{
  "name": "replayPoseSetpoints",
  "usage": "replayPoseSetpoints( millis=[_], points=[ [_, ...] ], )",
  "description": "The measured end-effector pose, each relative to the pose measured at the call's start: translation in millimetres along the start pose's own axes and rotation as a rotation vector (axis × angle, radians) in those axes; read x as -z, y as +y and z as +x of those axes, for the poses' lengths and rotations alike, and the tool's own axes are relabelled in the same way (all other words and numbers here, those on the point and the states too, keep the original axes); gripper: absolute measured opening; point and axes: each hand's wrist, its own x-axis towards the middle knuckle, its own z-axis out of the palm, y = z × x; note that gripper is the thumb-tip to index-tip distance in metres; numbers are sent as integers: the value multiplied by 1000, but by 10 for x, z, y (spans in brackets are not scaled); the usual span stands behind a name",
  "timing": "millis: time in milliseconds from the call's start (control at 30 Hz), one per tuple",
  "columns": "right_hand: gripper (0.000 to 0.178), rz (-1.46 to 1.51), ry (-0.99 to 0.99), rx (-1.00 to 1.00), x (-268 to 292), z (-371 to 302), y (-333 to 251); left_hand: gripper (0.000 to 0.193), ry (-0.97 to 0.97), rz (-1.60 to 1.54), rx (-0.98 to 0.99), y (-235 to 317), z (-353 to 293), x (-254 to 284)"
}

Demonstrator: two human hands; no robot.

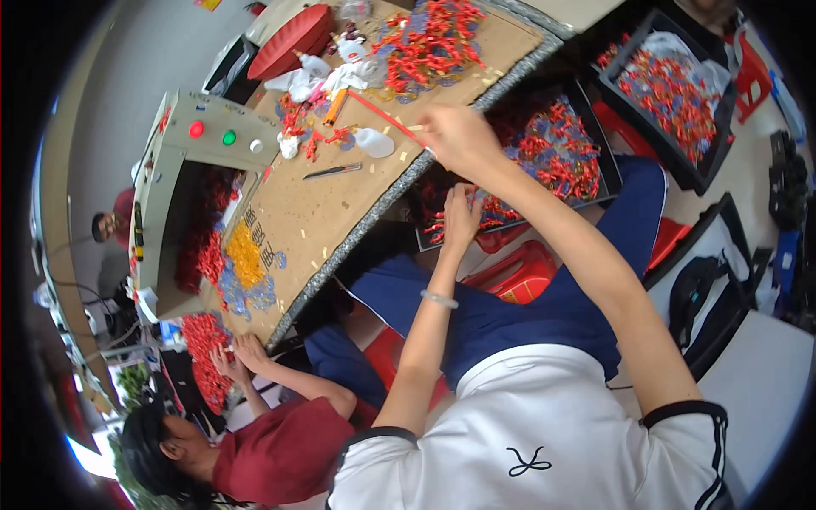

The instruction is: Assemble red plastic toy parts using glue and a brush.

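My right hand [459,136] is closed at the table's front edge, its fingers pinching a thin red cord [387,117]. That cord runs up and left to an orange-yellow tool [336,108] lying on the table. Lower down, my left hand [461,212] is held over a dark tray [610,161] of red pieces and purplish discs. Its fingers are curled together; what they hold, if anything, is too small to make out. On the tabletop nearby lie a white plastic bottle [374,143] and a slim dark pen-like tool [333,171].
A beige machine [204,127] with coloured buttons stands at the left. Red pieces [433,38] are heaped at the back beside a red basin [291,41]. Another dark bin [663,106] is at the right. A co-worker [272,450] in dark red handles red pieces at the lower left.
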Motion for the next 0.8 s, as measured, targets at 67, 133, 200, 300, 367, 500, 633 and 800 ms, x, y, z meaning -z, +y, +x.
replayPoseSetpoints(
  millis=[67,133,200,300,367,500,633,800],
  points=[
    [16,-256,-160,-23,-272,278,-45,33,-24,112,64,-177,109,-52],
    [15,-346,-220,-14,-326,413,-27,36,-7,103,142,-379,164,-15],
    [15,-272,-174,-13,-335,480,104,31,-16,91,190,-394,156,89],
    [16,-216,-218,18,-157,514,267,30,-29,148,184,-326,125,231],
    [11,-191,-302,60,204,427,43,30,-70,123,158,-452,91,292],
    [17,-86,-370,3,1044,37,-57,31,-175,52,139,-439,195,74],
    [18,237,-206,-203,1615,-596,49,42,-134,258,-100,-228,389,-270],
    [13,407,223,-466,1819,-1304,487,37,-272,453,-150,-355,475,-512]
  ],
)
